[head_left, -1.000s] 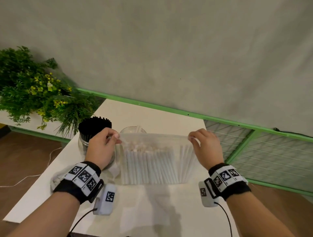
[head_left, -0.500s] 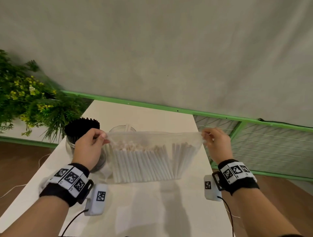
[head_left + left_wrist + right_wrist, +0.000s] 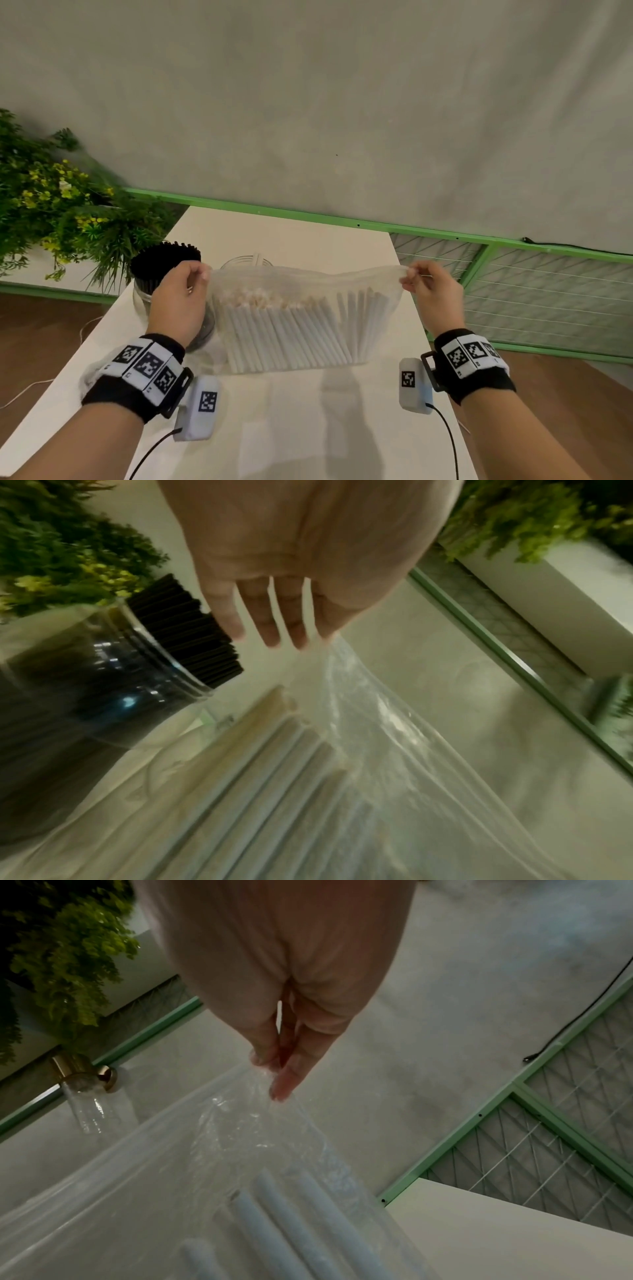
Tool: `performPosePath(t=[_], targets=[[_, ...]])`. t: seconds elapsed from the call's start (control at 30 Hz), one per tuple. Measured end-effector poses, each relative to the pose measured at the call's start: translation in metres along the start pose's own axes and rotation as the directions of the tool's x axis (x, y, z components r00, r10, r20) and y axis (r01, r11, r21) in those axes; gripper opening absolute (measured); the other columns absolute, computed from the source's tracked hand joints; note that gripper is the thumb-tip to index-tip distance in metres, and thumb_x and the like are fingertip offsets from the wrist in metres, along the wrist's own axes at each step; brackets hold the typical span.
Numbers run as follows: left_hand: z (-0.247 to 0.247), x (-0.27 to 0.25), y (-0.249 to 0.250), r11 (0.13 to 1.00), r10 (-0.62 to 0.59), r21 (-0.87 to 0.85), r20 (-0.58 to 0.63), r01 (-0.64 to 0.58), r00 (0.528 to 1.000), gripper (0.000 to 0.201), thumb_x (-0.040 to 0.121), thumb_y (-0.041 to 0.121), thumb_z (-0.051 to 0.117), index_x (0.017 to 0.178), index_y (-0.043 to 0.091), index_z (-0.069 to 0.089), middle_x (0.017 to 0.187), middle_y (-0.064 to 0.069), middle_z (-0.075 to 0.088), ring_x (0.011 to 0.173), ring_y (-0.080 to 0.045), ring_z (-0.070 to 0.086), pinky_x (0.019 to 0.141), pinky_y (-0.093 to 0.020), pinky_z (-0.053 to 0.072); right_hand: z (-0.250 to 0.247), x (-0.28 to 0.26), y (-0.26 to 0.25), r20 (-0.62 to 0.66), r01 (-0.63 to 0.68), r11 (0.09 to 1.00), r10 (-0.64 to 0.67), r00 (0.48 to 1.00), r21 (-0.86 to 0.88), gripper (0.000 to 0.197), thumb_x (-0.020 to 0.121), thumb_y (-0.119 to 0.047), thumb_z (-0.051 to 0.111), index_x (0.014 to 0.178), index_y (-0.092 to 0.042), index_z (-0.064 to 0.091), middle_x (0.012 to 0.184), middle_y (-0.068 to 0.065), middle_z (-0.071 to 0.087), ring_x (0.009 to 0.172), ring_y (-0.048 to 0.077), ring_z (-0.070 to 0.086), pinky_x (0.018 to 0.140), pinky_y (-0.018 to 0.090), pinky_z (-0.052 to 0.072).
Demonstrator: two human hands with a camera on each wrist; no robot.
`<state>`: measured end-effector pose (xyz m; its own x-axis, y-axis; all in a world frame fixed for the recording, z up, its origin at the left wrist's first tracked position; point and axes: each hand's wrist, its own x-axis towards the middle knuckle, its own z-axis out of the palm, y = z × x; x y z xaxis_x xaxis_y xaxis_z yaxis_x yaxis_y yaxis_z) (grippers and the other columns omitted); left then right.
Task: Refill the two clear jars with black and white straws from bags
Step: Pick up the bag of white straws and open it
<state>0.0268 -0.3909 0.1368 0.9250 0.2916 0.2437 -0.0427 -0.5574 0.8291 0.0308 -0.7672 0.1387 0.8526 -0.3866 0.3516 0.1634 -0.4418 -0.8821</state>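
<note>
Here, clear thin plastic bag (image 3: pixel 308 318) of white paper straws (image 3: pixel 291 335), standing on white surface (image 3: pixel 308 428), mouth stretched taut. Light, limp, slippery film; loose stiff straws likely to shift, so best held at top corners. Left hand (image 3: pixel 176 301) grip pinched on left corner, right hand (image 3: pixel 433 294) grip pinched on right. Behind: clear jar of black straws (image 3: pixel 164 274), nearly empty clear jar (image 3: pixel 245 263).

White straws (image 3: pixel 291 335), black straws (image 3: pixel 164 255), green rail (image 3: pixel 308 216), checkered wristbands (image 3: pixel 147 368).
</note>
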Motion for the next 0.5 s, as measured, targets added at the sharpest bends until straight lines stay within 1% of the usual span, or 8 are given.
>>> performPosePath(t=[0.07, 0.13, 0.2, 0.27, 0.3, 0.37, 0.43, 0.5], targets=[[0.006, -0.001, 0.013, 0.97, 0.16, 0.183, 0.013, -0.16, 0.987, 0.039, 0.089, 0.027, 0.058, 0.127, 0.021, 0.05, 0.131, -0.009, 0.05, 0.123, -0.029, 0.042, 0.103, -0.044, 0.032, 0.0, -0.001, -0.002, 0.002, 0.001, 1.0, -0.001, 1.0, 0.017, 0.014, 0.095, -0.004, 0.054, 0.09, -0.015, 0.062, 0.083, 0.009, 0.068, 0.08, 0.016, 0.071, 0.074, 0.019, 0.056], [0.019, -0.009, 0.036, 0.886, 0.319, 0.306, 0.141, -0.348, 0.937, 0.066, 0.081, 0.041, 0.065, 0.139, 0.028, 0.034, 0.145, -0.005, 0.036, 0.135, -0.028, 0.03, 0.11, -0.05, 0.025, 0.0, -0.001, -0.003, 0.015, 0.004, 1.0, -0.005, 1.0, 0.02, 0.013, 0.095, -0.002, 0.053, 0.092, -0.012, 0.062, 0.085, 0.009, 0.067, 0.081, 0.016, 0.07, 0.074, 0.019, 0.056], [0.041, -0.016, 0.059, 0.715, 0.358, 0.472, 0.387, -0.516, 0.85, 0.089, 0.076, 0.055, 0.066, 0.145, 0.035, 0.014, 0.155, 0.001, 0.019, 0.144, -0.025, 0.014, 0.115, -0.057, 0.011, 0.0, -0.002, -0.003, 0.027, 0.007, 1.0, -0.007, 1.0, 0.025, 0.014, 0.095, 0.0, 0.053, 0.093, -0.01, 0.062, 0.085, 0.006, 0.066, 0.08, 0.016, 0.07, 0.076, 0.024, 0.057], [0.066, -0.015, 0.07, 0.495, 0.305, 0.58, 0.581, -0.647, 0.755, 0.106, 0.071, 0.061, 0.068, 0.147, 0.033, -0.001, 0.157, 0.0, 0.01, 0.146, -0.026, 0.004, 0.114, -0.061, -0.001, 0.0, -0.002, -0.002, 0.027, 0.004, 0.999, -0.005, 1.0, 0.036, 0.015, 0.094, 0.002, 0.053, 0.093, -0.009, 0.063, 0.085, 0.006, 0.065, 0.079, 0.015, 0.07, 0.077, 0.026, 0.058], [0.075, -0.01, 0.073, 0.419, 0.262, 0.598, 0.641, -0.683, 0.722, 0.112, 0.069, 0.06, 0.07, 0.148, 0.031, -0.004, 0.156, -0.002, 0.014, 0.146, -0.028, 0.007, 0.114, -0.06, 0.0, 0.0, -0.003, -0.003, 0.025, 0.0, 0.999, -0.001, 1.0, 0.043, 0.015, 0.094, 0.002, 0.053, 0.094, -0.009, 0.063, 0.086, 0.007, 0.065, 0.077, 0.013, 0.07, 0.076, 0.025, 0.058], [0.091, 0.0, 0.073, 0.329, 0.177, 0.595, 0.724, -0.733, 0.667, 0.12, 0.066, 0.055, 0.077, 0.149, 0.026, -0.004, 0.148, -0.006, 0.034, 0.137, -0.029, 0.029, 0.112, -0.051, 0.021, -0.001, -0.003, -0.003, 0.019, 0.0, 0.998, -0.001, 1.0, 0.059, 0.015, 0.094, 0.002, 0.053, 0.094, -0.009, 0.064, 0.088, 0.01, 0.066, 0.074, 0.008, 0.069, 0.074, 0.021, 0.057], [0.099, 0.006, 0.072, 0.318, 0.083, 0.567, 0.781, -0.76, 0.618, 0.119, 0.065, 0.045, 0.082, 0.148, 0.024, 0.0, 0.135, -0.006, 0.049, 0.122, -0.028, 0.048, 0.096, -0.042, 0.041, -0.001, -0.004, -0.003, 0.02, 0.01, 0.998, -0.012, 1.0, 0.068, 0.017, 0.094, 0.004, 0.053, 0.094, -0.009, 0.064, 0.088, 0.01, 0.066, 0.073, 0.007, 0.068, 0.073, 0.021, 0.057], [0.1, 0.01, 0.073, 0.315, 0.02, 0.552, 0.809, -0.772, 0.587, 0.106, 0.069, 0.036, 0.081, 0.147, 0.021, 0.01, 0.118, -0.005, 0.056, 0.11, -0.028, 0.056, 0.078, -0.038, 0.047, 0.0, -0.005, -0.005, 0.03, 0.017, 0.997, -0.02, 0.999, 0.074, 0.02, 0.093, 0.006, 0.053, 0.092, -0.011, 0.064, 0.088, 0.009, 0.066, 0.073, 0.007, 0.068, 0.072, 0.021, 0.057]])
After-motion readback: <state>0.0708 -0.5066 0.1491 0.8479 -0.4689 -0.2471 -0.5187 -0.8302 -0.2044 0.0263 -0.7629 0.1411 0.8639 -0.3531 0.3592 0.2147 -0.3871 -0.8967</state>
